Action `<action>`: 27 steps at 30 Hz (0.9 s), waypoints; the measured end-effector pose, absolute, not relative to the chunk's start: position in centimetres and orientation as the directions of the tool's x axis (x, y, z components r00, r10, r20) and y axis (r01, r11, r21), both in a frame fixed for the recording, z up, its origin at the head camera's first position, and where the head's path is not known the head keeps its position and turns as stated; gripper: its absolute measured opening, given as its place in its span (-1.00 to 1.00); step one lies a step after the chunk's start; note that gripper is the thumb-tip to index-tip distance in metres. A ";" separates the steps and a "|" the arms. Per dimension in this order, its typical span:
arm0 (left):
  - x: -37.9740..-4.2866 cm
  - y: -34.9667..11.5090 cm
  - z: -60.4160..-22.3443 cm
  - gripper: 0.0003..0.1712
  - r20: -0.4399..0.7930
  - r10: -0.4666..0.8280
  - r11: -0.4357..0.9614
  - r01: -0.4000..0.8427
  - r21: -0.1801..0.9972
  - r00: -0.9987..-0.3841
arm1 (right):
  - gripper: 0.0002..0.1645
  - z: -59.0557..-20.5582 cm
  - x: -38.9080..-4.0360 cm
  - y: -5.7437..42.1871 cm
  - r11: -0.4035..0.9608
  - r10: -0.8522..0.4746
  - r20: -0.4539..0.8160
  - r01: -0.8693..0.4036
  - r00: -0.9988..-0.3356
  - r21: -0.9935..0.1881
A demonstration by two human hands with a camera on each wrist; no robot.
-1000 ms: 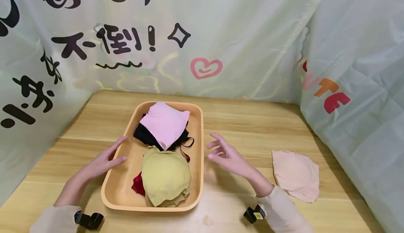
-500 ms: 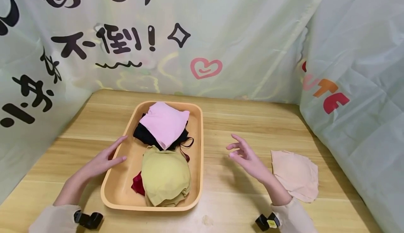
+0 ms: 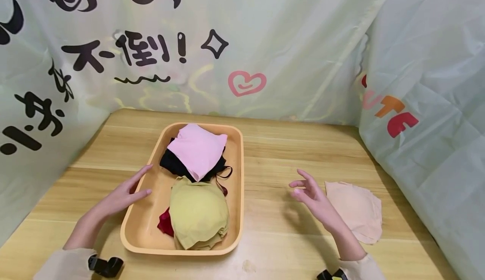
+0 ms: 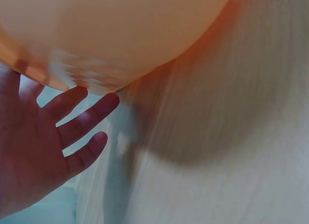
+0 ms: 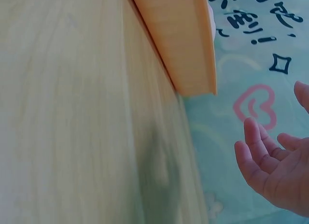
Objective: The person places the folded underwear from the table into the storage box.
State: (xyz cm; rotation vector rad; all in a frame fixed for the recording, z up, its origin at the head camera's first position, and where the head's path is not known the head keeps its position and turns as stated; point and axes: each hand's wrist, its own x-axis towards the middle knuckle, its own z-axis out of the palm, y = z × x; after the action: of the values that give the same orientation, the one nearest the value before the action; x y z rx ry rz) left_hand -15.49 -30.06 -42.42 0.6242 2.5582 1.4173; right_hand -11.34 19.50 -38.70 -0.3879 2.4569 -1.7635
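Observation:
An orange plastic tray (image 3: 241,166) holds folded bras: a pink one (image 3: 198,147) over a black one (image 3: 172,162), and a yellow-green one (image 3: 199,210) in front with a dark red piece (image 3: 166,222) peeking out beneath. At the tray's left side, my left hand (image 3: 118,196) spreads thumb and fingers by the rim. From the left wrist view, its fingers lie along the tray's outer wall (image 4: 125,31); how firmly they touch is unclear. Right of the tray, my right hand (image 3: 318,204) hovers over the table with fingers loosely bent, holding nothing, near a folded beige bra (image 3: 356,210).
Wooden table (image 3: 273,229) surface stretches between the tray and the beige bra. Printed cloth sheets (image 3: 303,52) hang behind the table and along both sides. Each wrist carries a small black camera (image 3: 106,266).
My right hand has moved away from the tray, rightward and slightly toward me, closer to the beige bra. The left hand and the tray stay in place.

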 end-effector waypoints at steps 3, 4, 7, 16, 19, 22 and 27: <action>-15.5 -30.0 -42.3 -0.20 0.059 0.423 0.474 0.276 0.836 -0.904 | -0.36 -38.9 -11.1 20.2 0.319 -0.224 0.079 -0.150 -0.971 -0.936; -15.5 -30.0 -42.3 -0.20 0.058 0.422 0.475 0.275 0.836 -0.905 | -0.36 -38.9 -11.0 20.4 0.323 -0.211 0.084 -0.151 -0.974 -0.934; -15.5 -30.0 -42.4 -0.21 0.059 0.421 0.473 0.275 0.837 -0.905 | -0.37 -39.1 -10.7 21.0 0.335 -0.173 0.101 -0.155 -0.980 -0.929; -15.5 -30.0 -42.6 -0.21 0.069 0.423 0.460 0.280 0.842 -0.903 | -0.38 -39.6 -9.6 22.6 0.338 -0.117 0.131 -0.163 -0.985 -0.927; -15.5 -30.0 -42.6 -0.22 0.074 0.425 0.457 0.284 0.843 -0.902 | -0.38 -39.8 -9.4 23.2 0.352 -0.098 0.142 -0.167 -0.985 -0.921; -15.5 -30.0 -42.5 -0.22 0.079 0.426 0.458 0.291 0.840 -0.901 | -0.38 -39.9 -9.2 23.8 0.351 -0.070 0.159 -0.173 -0.985 -0.920; -15.4 -30.0 -42.5 -0.22 0.073 0.422 0.469 0.286 0.836 -0.904 | -0.38 -40.1 -9.1 24.6 0.394 0.001 0.191 -0.175 -0.982 -0.902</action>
State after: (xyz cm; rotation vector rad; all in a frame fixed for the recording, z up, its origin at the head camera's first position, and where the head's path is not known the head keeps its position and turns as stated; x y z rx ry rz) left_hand -15.39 -30.00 -42.47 0.6234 2.5660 1.4178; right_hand -9.07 24.64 -40.08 -0.1738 2.7526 -1.8157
